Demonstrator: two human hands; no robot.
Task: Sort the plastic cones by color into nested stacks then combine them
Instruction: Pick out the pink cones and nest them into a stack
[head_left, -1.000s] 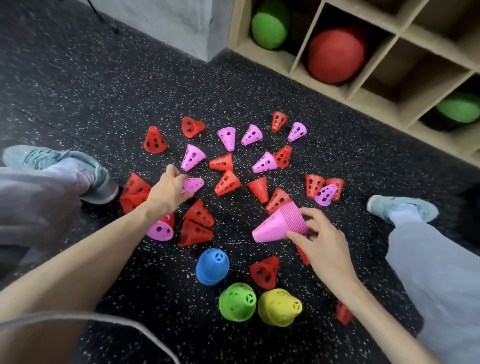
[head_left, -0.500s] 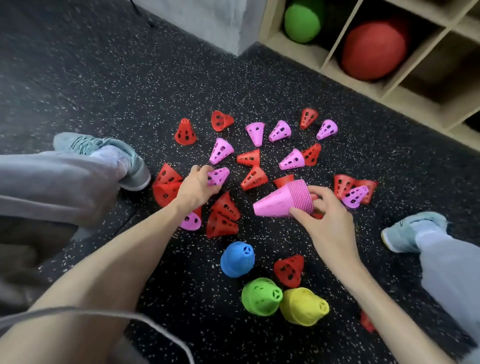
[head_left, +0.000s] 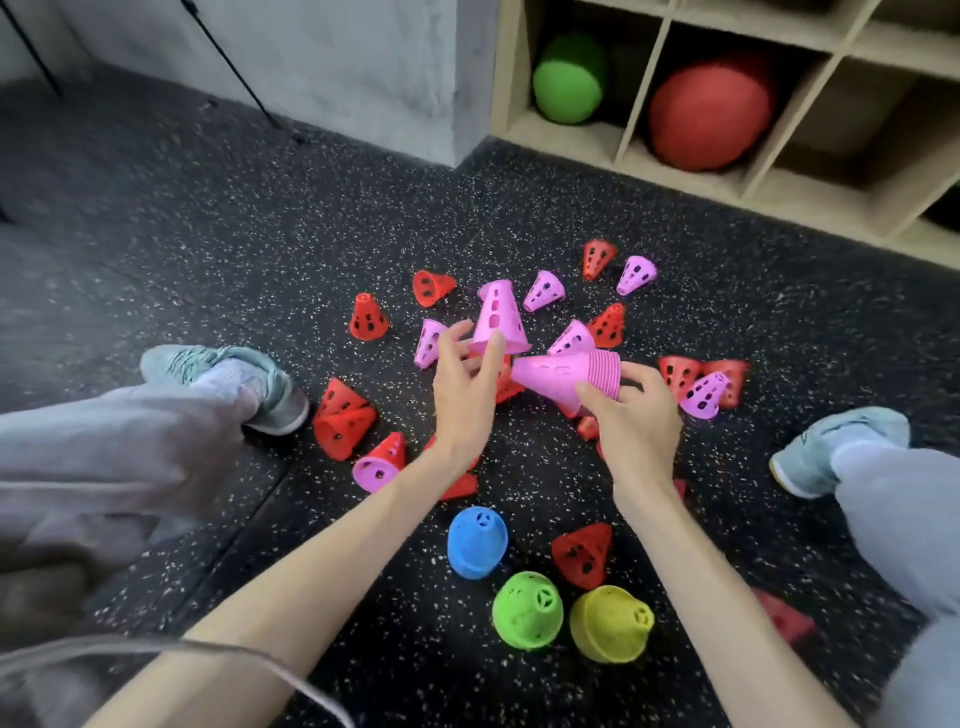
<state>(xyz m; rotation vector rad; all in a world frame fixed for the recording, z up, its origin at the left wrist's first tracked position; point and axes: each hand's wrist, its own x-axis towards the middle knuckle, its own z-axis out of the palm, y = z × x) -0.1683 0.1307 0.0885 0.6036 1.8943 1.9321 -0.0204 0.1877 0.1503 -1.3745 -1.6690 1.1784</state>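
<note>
Speckled black floor (head_left: 260, 234) under you: your left hand (head_left: 462, 395) pinches a single pink cone (head_left: 497, 319) upright just above the tip of the pink stack (head_left: 566, 376), which your right hand (head_left: 634, 415) grips sideways, tip pointing left.

No readable text, labels, brand marks, numbers or signs appear anywhere — not on the plastic cones (head_left: 540, 294), the sneakers (head_left: 831, 447), the wooden shelf (head_left: 769, 192) or the speckled floor (head_left: 208, 234).
</note>
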